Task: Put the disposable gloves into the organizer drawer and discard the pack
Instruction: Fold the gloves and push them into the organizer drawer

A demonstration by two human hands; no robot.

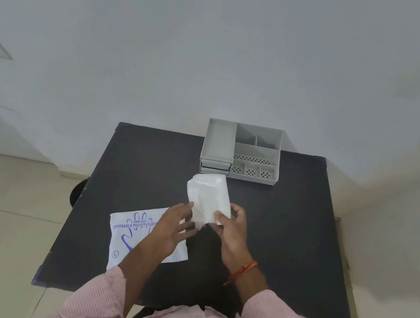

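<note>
A folded stack of translucent white disposable gloves point(208, 199) is held up over the middle of the black table point(137, 166). My right hand point(232, 226) grips its lower right edge. My left hand point(173, 226) touches its lower left edge with fingers spread. The flat white pack point(132, 231) with blue print lies on the table at the front left, partly under my left forearm. The grey organizer point(242, 153) stands at the table's far edge, with two drawers point(214, 167) at its lower left front, apparently pushed in.
The organizer's top has several open compartments, some with perforated floors. A white wall rises right behind the table. Tiled floor lies to the left, and a dark round object point(77, 192) shows past the table's left edge.
</note>
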